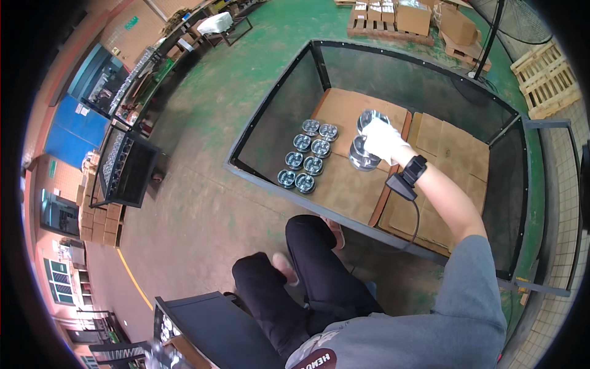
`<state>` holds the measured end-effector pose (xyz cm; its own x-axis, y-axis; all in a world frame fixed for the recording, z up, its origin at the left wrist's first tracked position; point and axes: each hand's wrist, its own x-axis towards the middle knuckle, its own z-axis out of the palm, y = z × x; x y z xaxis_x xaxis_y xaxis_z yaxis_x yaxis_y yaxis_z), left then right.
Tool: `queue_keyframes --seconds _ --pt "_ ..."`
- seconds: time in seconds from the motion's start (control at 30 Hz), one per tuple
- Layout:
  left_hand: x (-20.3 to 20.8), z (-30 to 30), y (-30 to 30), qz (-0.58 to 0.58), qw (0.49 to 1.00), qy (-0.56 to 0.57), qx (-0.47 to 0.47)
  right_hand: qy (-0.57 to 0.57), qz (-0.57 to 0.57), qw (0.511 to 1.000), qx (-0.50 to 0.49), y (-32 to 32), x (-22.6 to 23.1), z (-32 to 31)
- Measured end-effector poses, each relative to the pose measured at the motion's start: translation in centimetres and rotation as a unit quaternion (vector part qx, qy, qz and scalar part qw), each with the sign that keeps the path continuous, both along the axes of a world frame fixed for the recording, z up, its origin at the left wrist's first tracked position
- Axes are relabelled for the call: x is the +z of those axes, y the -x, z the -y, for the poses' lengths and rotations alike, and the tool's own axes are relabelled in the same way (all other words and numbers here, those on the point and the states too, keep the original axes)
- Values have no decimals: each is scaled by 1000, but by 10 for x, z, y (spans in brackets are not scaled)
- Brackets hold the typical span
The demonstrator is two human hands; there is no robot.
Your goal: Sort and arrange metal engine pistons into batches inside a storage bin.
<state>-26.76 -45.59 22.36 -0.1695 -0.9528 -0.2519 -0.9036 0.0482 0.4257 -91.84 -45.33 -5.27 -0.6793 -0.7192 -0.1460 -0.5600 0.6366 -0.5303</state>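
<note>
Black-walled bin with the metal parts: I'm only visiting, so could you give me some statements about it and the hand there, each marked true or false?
1. Eight shiny, round metal parts sit in two rows on brown, flat cardboard inside the grey-rimmed, black-walled bin. True.
2. The right hand is bare. False: it wears a white glove.
3. A black, strapped device is worn at the right wrist. True.
4. Those eight parts lie to the right of the hand. False: they lie to its left.
5. The hand is apart from every metal part. False: it holds two more shiny metal cylinders.
</note>
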Motion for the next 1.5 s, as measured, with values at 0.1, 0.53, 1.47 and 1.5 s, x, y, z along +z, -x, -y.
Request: queue_keyframes --seconds 0.1,0.53,1.47,1.5 --pt "-17 69 102 24 978 38 -205 -51 58 997 9 11 -76 23" --pt "-227 282 505 -55 734 186 -651 -141 157 978 -4 -84 -301 125" --pt "-499 290 656 56 668 28 -742 -101 157 982 35 -38 -171 121" --pt "-442 294 653 114 533 125 -829 -139 152 977 47 -30 -175 129"
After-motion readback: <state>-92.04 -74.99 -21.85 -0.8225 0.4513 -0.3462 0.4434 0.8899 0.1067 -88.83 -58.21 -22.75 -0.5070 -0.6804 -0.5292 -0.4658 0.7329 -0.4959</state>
